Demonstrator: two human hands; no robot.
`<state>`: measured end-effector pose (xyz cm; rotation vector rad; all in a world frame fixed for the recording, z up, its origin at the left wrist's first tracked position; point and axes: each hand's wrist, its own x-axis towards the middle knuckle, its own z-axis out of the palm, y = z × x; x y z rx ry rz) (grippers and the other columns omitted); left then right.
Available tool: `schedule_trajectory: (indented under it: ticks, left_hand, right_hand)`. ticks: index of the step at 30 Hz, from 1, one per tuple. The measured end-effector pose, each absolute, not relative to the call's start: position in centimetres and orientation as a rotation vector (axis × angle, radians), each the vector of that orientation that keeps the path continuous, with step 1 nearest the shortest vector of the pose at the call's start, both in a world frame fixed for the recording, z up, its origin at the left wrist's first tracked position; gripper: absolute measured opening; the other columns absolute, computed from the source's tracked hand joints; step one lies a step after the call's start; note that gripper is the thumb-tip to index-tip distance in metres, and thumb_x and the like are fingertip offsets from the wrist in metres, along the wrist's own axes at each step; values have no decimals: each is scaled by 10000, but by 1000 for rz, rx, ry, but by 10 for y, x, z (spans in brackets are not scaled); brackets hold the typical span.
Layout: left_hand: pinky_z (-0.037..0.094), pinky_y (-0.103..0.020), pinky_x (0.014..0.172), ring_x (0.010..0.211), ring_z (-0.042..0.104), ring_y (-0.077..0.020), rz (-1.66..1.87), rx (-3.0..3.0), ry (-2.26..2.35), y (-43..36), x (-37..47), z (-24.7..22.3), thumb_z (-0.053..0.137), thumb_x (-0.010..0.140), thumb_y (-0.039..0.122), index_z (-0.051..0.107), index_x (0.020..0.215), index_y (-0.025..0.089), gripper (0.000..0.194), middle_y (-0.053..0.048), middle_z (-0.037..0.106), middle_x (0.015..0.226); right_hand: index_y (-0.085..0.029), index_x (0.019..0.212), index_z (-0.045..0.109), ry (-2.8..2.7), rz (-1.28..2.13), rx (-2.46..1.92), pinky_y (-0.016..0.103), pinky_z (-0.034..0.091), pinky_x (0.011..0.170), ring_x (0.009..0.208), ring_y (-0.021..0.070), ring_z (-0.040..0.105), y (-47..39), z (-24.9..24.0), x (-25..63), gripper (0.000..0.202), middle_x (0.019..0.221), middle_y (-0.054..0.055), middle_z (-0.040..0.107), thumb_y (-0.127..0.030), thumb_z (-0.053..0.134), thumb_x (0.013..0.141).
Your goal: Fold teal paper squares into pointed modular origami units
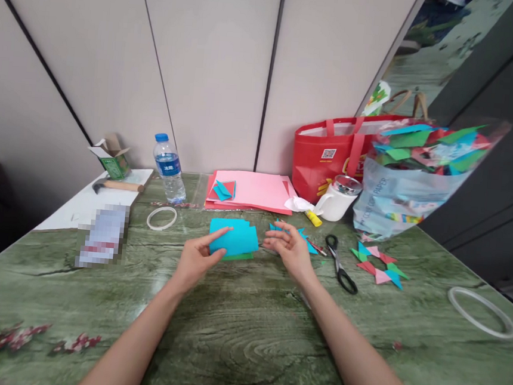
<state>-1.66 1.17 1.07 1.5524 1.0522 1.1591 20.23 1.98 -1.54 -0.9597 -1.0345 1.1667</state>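
Note:
Near the middle of the table lie several blue paper sheets [238, 239], loosely stacked, with the edge of a green sheet [239, 257] showing below. My left hand [199, 256] is at their left side, thumb and index finger spread apart over the blue paper. To the right of the stack, my right hand [290, 249] has its fingers loosely stretched and holds nothing I can see. Folded blue paper pieces [308, 240] lie just behind it, partly hidden. Black-handled scissors [340, 264] rest to its right.
Farther right are a ring of folded coloured paper [380, 266], a tape roll [482, 312] and a plastic bag of folded pieces [390, 198]. Behind stand a white mug [339, 200], red bag [318, 156], pink paper [257, 189] and bottle [169, 170]. A hammer [120, 186] lies left.

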Motion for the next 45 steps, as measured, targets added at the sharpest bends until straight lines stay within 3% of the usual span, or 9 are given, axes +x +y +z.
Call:
schedule_trajectory:
  ticks: [10,17,22,25,29,34,37,41,45]
  left_hand:
    - [479,-298,769,911,584,-218,1056,1679,1161,-3,1,17,634,601,141,596,1098,178,500,-47,645,1044]
    - [494,-236,542,624,599,-133,1112,1521,1177,0,1,12,654,578,175,545,1157,156,590,-76,645,1008]
    - [514,-311,695,781,642,-203,1299,1282,987,16,-20,17,699,569,214,539,1153,154,608,-146,581,1130]
    - [501,-361,766,839,640,-241,1562,1142,992,23,-30,20,727,555,229,600,1027,129,499,-136,629,1037]
    - [521,-404,704,741,657,-254,1350,1098,1069,16,-16,16,679,625,342,623,881,76,373,-127,680,847]
    - [523,-392,723,783,647,-235,1041,1179,978,0,7,3,614,671,429,618,914,104,405,-82,687,856]
    - [525,-376,718,738,647,-219,1061,1215,1013,0,7,0,604,680,432,622,831,104,362,-57,688,788]
    - [523,-357,707,760,641,-217,1076,1272,1009,1,3,5,609,683,405,616,928,117,379,-64,685,872]
    - [511,-315,660,696,633,-202,1041,1409,1088,-1,4,12,618,676,347,636,860,111,300,-54,688,774]
  right_hand:
    - [-210,1061,407,-1252,1245,-1086,280,496,523,546,154,596,-7,-14,165,598,640,-37,590,-265,727,558]
    - [-207,1044,467,-1302,1243,-1158,289,495,538,552,167,612,-9,-7,169,577,682,-20,616,-325,734,546]
    - [-180,988,502,-1223,1315,-1068,277,490,540,503,140,584,-4,-6,178,515,573,-44,607,-330,734,554]
    - [-144,715,574,-1178,1257,-1078,300,504,568,523,150,581,2,-13,180,312,560,-3,615,-377,719,565]
    - [-160,753,632,-1164,1158,-1036,378,517,667,634,193,616,2,-20,172,285,695,58,648,-436,563,730]
    - [-303,1123,557,-1697,771,-930,383,396,910,1039,204,510,-8,-18,165,315,1112,48,551,-279,474,821]
    - [-303,1226,459,-1844,760,-920,403,330,974,1142,223,433,-12,-18,165,463,1228,51,486,-288,555,773]
    - [-275,1319,309,-1828,871,-925,440,302,993,1205,263,371,-14,-19,166,833,1321,78,409,-355,723,601]
    - [-261,1313,318,-1695,1003,-923,430,371,946,1163,249,435,-14,-19,166,765,1275,91,468,-365,685,650]
